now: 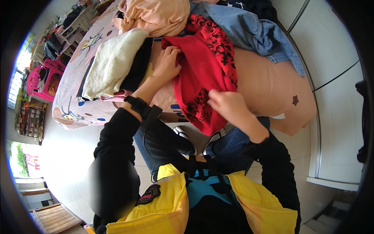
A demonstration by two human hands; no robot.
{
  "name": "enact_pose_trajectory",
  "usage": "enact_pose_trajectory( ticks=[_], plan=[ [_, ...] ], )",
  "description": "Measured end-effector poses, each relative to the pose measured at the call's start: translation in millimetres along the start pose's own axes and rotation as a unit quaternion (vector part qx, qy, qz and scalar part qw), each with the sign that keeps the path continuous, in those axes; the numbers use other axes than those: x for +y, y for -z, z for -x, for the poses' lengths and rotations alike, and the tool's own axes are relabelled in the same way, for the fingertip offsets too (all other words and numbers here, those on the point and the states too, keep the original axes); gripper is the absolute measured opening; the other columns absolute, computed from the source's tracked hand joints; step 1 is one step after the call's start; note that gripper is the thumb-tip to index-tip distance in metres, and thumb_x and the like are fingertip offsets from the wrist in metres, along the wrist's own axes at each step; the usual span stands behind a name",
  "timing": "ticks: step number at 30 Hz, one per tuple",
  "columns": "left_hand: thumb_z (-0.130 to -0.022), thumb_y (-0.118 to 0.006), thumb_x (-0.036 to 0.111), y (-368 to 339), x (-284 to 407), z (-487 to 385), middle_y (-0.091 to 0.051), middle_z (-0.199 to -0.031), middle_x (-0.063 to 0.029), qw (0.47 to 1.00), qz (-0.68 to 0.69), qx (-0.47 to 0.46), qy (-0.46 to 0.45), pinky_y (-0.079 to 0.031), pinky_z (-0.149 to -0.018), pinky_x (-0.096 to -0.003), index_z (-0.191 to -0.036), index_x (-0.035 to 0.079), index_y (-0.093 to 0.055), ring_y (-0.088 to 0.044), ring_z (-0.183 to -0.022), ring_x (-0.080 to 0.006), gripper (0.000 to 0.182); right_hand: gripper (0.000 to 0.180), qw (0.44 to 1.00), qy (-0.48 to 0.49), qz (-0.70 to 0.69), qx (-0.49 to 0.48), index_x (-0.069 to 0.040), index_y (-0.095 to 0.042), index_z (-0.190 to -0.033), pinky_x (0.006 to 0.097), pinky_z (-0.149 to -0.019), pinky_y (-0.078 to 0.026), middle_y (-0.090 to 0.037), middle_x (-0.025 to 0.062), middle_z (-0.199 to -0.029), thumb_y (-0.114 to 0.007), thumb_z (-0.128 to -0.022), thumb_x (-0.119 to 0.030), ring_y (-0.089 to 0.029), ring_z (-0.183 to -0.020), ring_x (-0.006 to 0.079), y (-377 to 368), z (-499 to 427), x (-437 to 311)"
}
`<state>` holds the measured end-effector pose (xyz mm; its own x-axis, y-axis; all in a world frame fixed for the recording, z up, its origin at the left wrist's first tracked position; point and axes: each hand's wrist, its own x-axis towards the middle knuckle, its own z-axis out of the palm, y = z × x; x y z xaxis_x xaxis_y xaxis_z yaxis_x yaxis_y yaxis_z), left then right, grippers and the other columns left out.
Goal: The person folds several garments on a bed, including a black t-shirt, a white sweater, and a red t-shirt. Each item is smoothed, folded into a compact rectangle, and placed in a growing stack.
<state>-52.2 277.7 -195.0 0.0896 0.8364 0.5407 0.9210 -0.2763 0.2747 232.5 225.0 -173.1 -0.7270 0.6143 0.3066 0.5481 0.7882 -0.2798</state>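
A red garment with black print (pixel 201 64) lies partly spread on the bed and hangs over its near edge. My left hand (pixel 168 64) is at the garment's upper left edge, its fingers curled on the red cloth. My right hand (pixel 226 105), slightly blurred, is over the garment's lower right part; whether it grips the cloth is unclear. To the left of the garment lies a stack of folded clothes, with a cream fleece piece (pixel 114 64) on top and a black one (pixel 138 67) under it.
A peach cloth (pixel 157 14) is bunched at the back of the bed (pixel 263 84). A blue denim garment (pixel 248 32) lies at the back right. White cabinet doors (pixel 342 117) stand close on the right. A pink plastic chair (pixel 38 82) is far left.
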Motion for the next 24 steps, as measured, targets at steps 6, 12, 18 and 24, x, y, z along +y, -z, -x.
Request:
enact_pose_trajectory(
  ticks=[6,12,18,24],
  plan=[
    [-0.073,-0.07,0.007,-25.2,-19.4,2.8,-0.056,-0.105,-0.0154,0.996,0.072,0.038,0.021,-0.048,-0.085,-0.0433,-0.103,0.007,-0.063,-0.056,-0.098,-0.0362,0.031,0.013,0.963,-0.224,-0.001,0.147,-0.007,-0.057,-0.084,0.042,-0.058,-0.046,-0.058,0.0124,-0.069,-0.065,-0.089,-0.017,-0.058,-0.064,0.031,66.4,9.1,50.4],
    [-0.075,-0.071,0.005,-42.7,-21.9,9.1,-0.057,-0.095,-0.0129,0.973,0.176,0.09,0.119,-0.048,-0.081,-0.0405,-0.098,0.004,-0.064,-0.058,-0.092,-0.0312,0.024,0.013,0.967,0.022,0.076,0.243,-0.007,-0.061,-0.083,0.041,-0.081,-0.047,-0.058,0.0076,-0.103,-0.072,-0.077,-0.01,-0.056,-0.096,0.0283,28.9,10.4,7.8],
    [-0.073,-0.075,0.007,-39.1,-20.0,18.5,-0.054,-0.104,-0.0154,0.954,0.1,0.212,0.185,-0.047,-0.085,-0.0383,-0.108,0.004,-0.058,-0.056,-0.096,-0.0306,0.039,0.023,0.98,0.154,0.025,0.121,-0.006,-0.062,-0.093,0.0398,-0.09,-0.044,-0.057,0.0092,-0.117,-0.074,-0.074,-0.011,-0.055,-0.112,0.0263,-13.3,-16.0,-32.1],
    [-0.083,-0.068,0.011,-28.0,-5.7,19.4,-0.055,-0.106,-0.0209,0.898,0.243,0.208,0.301,-0.046,-0.088,-0.0374,-0.117,-0.002,-0.048,-0.057,-0.098,-0.0312,0.042,0.044,0.968,-0.04,0.016,0.248,-0.01,-0.059,-0.118,0.0466,-0.099,-0.037,-0.049,0.014,-0.131,-0.075,-0.079,-0.025,-0.046,-0.12,0.0349,-12.2,-34.5,8.2]
  ],
)
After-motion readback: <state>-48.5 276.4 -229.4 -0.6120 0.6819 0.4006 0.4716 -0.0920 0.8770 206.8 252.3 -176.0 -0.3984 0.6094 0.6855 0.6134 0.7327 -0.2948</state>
